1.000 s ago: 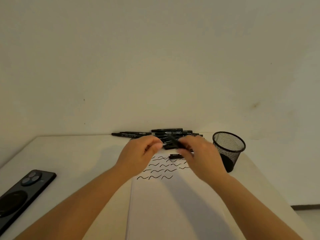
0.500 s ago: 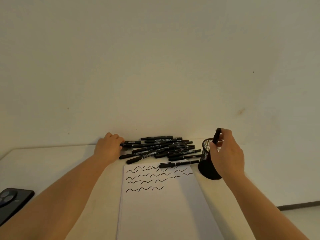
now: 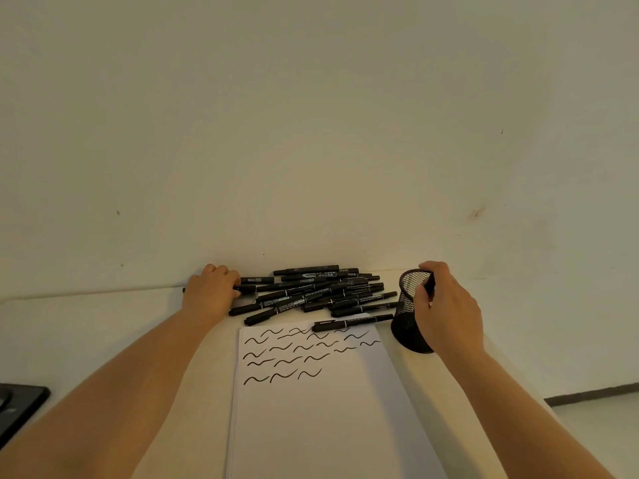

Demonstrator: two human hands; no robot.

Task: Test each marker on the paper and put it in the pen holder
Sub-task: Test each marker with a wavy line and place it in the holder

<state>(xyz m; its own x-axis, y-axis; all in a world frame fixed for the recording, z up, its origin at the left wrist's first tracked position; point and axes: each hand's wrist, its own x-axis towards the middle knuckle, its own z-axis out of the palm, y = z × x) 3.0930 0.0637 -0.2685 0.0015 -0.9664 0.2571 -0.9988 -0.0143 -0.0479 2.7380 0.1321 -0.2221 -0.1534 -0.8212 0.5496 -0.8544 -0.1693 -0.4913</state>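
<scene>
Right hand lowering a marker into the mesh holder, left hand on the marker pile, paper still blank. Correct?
Not blank. The head view shows the paper with rows of black squiggles across its top. The rest holds: right hand, marker, mesh holder, left hand, marker pile.

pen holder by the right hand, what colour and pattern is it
Black wire mesh pen holder, seen in the head view.

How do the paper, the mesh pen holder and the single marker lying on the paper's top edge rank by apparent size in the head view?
1. Paper, largest by far.
2. Pen holder.
3. Single marker, thinnest, though about as long as the holder is tall.
</scene>
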